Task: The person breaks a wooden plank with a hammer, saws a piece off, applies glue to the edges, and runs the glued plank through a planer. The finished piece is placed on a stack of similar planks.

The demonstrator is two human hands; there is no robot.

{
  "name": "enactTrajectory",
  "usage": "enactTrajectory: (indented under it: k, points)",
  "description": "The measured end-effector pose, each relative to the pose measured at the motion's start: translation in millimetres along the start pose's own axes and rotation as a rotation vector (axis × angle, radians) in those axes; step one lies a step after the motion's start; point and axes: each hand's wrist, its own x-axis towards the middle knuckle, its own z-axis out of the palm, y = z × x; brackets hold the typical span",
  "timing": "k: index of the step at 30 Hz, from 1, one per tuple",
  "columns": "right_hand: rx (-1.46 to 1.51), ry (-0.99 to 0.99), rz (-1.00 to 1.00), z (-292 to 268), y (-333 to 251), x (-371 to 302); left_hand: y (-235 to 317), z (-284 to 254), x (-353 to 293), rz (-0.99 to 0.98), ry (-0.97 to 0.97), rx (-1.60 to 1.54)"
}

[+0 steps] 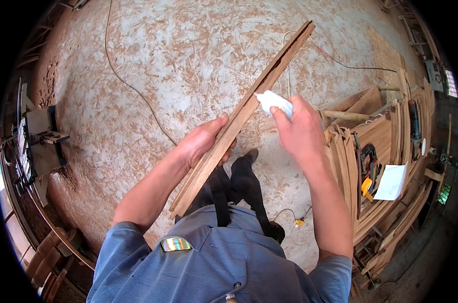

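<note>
A long wooden strip (242, 117) with a dark groove along its upper part slants across the middle, from near my waist up to the far right. My left hand (207, 142) is wrapped round it at about its middle, thumb on top and fingertips showing on the other side. In my right hand (299, 130) is a white squeeze bottle (275, 103), tipped so that its pinkish nozzle points left at the strip's edge. The nozzle is at or very near the wood; I cannot tell whether it touches. Any liquid coming out is too small to make out.
To the right stands a bench (380, 136) with stacked wooden strips, black clamps (368, 159), a yellow tool (366, 188) and a white paper (390, 182). Cables (133, 88) lie across the stained floor (188, 50). At the left is a dark machine (39, 139).
</note>
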Motion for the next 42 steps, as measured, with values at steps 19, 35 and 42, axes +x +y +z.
enactTrajectory:
  k: [19, 35, 42]
  points:
    - [-0.063, -0.103, -0.101, -1.4, -16.6, -14.8, 1.3, 4.9, 18.1, 0.025, -0.017, -0.094]
    - [-0.074, -0.163, -0.17, 0.0, -31.6, -36.7, 12.5, 6.2, 21.4, 0.035, 0.008, -0.093]
    - [-0.006, -0.213, -0.229, 4.5, -42.1, -49.2, 17.2, 4.0, 33.3, 0.127, 0.074, -0.141]
